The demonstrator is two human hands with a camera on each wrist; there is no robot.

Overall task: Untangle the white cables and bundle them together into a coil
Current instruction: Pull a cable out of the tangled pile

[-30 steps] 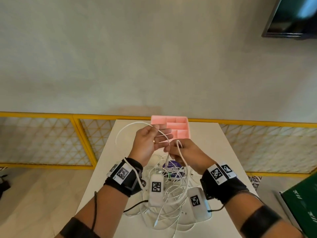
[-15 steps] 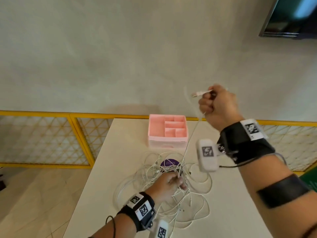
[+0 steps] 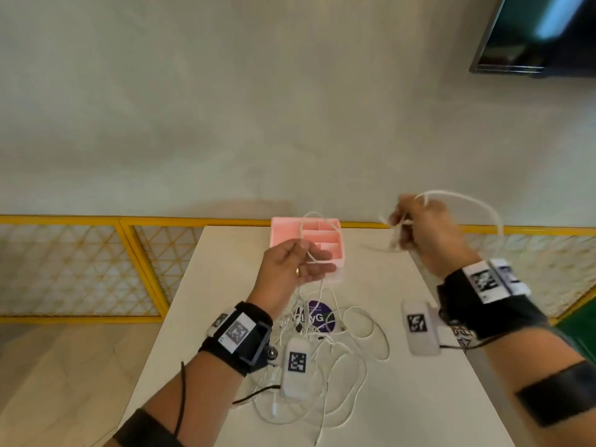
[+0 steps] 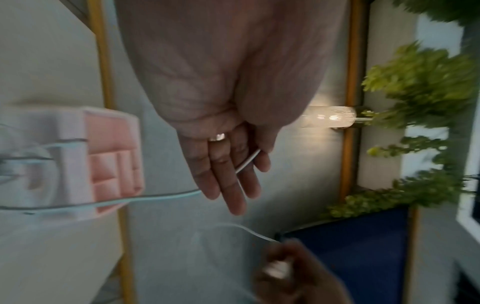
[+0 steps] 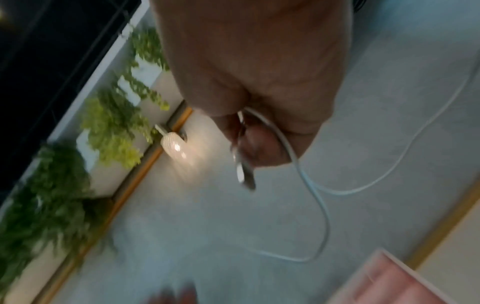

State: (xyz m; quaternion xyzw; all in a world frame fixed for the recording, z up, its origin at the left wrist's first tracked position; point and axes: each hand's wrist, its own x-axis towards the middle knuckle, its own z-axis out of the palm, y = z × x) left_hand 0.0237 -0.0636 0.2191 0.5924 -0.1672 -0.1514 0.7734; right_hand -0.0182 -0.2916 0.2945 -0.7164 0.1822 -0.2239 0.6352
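I see a plain pale wall filling most of the head view, with the corner of a dark screen mounted at its upper right. Along the foot of the wall runs a yellow railing with a lattice panel. The wrist views show green hanging plants and a lit wall lamp farther off, both blurred.

In front of me is a white worktop. At its far edge stands a pink tray divided into compartments. Nearer, a round purple sticker or disc lies on the worktop under a tangle of white cables, which spreads in loose loops across the middle of the surface. I cannot tell how many cables there are.

My left hand is raised above the tangle, in front of the tray. Its fingers are mostly straight, and a strand of cable runs between thumb and fingers, pinched lightly there; from it the strand drops to the pile.

My right hand is held higher, off to the right over the worktop's far corner. Its fingers are curled round another stretch of cable, which arcs out in a loop to the right, with a plug end sticking out of the fist. This hand is blurred in every view.
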